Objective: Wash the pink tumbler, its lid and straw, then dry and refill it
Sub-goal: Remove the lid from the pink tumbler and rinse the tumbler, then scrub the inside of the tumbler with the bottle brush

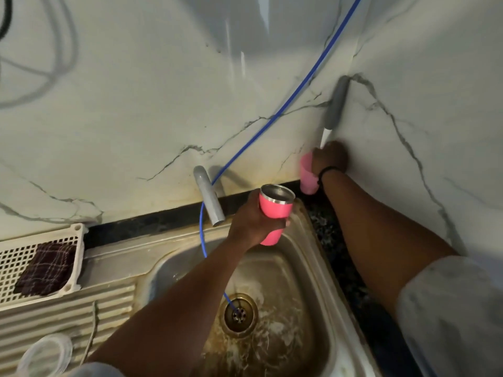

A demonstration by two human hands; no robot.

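behind right hand [330, 157], brush [337, 104] tip hidden

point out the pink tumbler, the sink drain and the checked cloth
pink tumbler [275, 210]: head view, on its pink side wall below the steel rim
sink drain [239, 314]: head view, on the strainer holes
checked cloth [46, 268]: head view, on its middle

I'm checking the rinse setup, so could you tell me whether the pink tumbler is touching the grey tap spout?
Apart. The head view shows the pink tumbler, gripped by the left hand, right of the grey tap spout, with dark backsplash visible between them.
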